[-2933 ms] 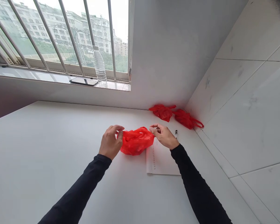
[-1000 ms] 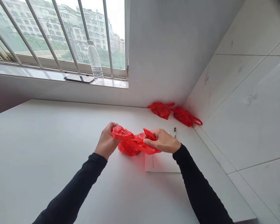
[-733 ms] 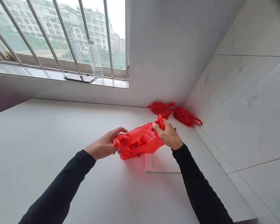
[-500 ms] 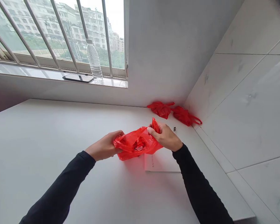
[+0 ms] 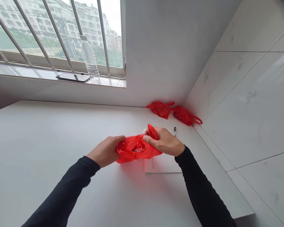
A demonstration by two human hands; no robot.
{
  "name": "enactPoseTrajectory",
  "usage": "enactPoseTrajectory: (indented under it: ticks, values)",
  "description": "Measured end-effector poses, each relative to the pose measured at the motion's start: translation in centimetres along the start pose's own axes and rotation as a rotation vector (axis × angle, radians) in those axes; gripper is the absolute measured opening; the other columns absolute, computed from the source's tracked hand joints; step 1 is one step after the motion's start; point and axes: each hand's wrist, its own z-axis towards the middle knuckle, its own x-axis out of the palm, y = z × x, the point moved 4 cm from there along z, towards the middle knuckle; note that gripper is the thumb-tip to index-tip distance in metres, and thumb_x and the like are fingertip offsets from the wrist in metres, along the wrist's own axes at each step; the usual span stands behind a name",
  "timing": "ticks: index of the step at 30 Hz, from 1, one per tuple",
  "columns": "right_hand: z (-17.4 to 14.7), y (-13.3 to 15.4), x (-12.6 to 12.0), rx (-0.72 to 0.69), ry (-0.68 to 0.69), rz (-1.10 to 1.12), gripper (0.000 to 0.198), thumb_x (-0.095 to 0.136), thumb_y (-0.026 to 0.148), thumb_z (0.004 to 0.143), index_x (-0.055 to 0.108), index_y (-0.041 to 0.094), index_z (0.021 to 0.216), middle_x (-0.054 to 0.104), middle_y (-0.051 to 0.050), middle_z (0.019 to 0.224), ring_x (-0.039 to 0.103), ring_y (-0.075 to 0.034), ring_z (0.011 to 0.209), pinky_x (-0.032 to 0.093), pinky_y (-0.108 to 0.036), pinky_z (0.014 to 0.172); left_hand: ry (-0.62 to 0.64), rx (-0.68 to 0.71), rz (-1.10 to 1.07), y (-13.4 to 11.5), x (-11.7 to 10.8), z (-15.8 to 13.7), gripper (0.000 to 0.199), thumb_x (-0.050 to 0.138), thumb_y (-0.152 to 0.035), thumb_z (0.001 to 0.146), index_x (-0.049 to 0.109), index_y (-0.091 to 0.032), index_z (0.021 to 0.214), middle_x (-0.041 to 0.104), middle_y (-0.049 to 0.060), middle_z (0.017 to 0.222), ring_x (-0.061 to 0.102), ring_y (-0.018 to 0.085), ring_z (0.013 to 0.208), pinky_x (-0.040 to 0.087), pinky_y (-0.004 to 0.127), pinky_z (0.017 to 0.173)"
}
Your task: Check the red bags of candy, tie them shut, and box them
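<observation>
Between my hands a red plastic bag (image 5: 132, 154) is held above the white table, its mouth spread and facing up. Inside it lie red wrapped items (image 5: 138, 147) with dark and pale print; their kind I cannot make out. My left hand (image 5: 109, 149) grips the left rim, thumb on top. At the other side, my right hand (image 5: 164, 140) pinches the bag's bunched handle, which sticks up past the thumb. Under the bag and right forearm lies a white sheet or booklet (image 5: 165, 165) with a column of small print. A pen (image 5: 175, 130) shows just beyond my right hand, partly hidden by it.
Two more red plastic bags, one crumpled (image 5: 161, 109) and one with a loop handle (image 5: 184, 115), lie at the table's back right corner. On the windowsill are a clear water bottle (image 5: 90, 60) and a dark flat tablet or phone (image 5: 72, 77). A tiled wall (image 5: 255, 104) borders the right.
The bag's mouth has narrowed as my left hand shifted slightly and its grip turned. My right hand moved a little left and down, and more of the pen shows. The whole view shifted slightly.
</observation>
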Motion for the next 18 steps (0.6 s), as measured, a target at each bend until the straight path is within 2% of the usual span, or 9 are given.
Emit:
enactPoseTrajectory:
  ticks: [4,8,13,18]
  values:
    - [-0.3,0.4,0.2,-0.016,0.065,-0.036,0.012,0.056,0.03,0.091,0.06,0.022,0.084,0.064,0.003,0.081,0.054,-0.013,0.07,0.042,-0.025,0.066,0.106,0.031,0.054,0.1,0.5,-0.2,0.01,0.047,-0.016,0.064,0.044,-0.025,0.068,0.055,-0.001,0.064,0.037,0.015,0.055,0.027,0.028,0.051]
    - [-0.5,0.5,0.1,-0.006,0.083,-0.048,0.012,0.057,0.031,0.091,0.06,0.021,0.084,0.065,0.002,0.083,0.056,-0.013,0.072,0.042,-0.025,0.065,0.093,-0.063,0.075,0.1,-0.5,-0.4,0.011,0.049,-0.02,0.072,0.04,-0.024,0.068,0.051,-0.002,0.062,0.036,0.015,0.055,0.027,0.028,0.051]
    - [-0.4,0.7,0.1,-0.018,0.112,-0.057,0.012,0.059,0.029,0.089,0.056,0.021,0.081,0.066,0.002,0.087,0.055,-0.013,0.076,0.042,-0.026,0.069,0.136,-0.095,-0.017,-0.2,-1.5,-0.6,0.024,0.054,-0.04,0.087,0.043,-0.023,0.074,0.051,-0.002,0.069,0.04,0.015,0.061,0.032,0.028,0.054]
    - [-0.4,0.7,0.0,-0.002,0.086,-0.069,0.016,0.058,0.031,0.09,0.052,0.021,0.078,0.067,0.001,0.088,0.055,-0.013,0.073,0.041,-0.027,0.067,0.022,-0.112,-0.089,0.1,-2.5,-0.6,0.035,0.058,-0.047,0.088,0.041,-0.021,0.07,0.046,-0.003,0.066,0.037,0.013,0.06,0.03,0.026,0.053]
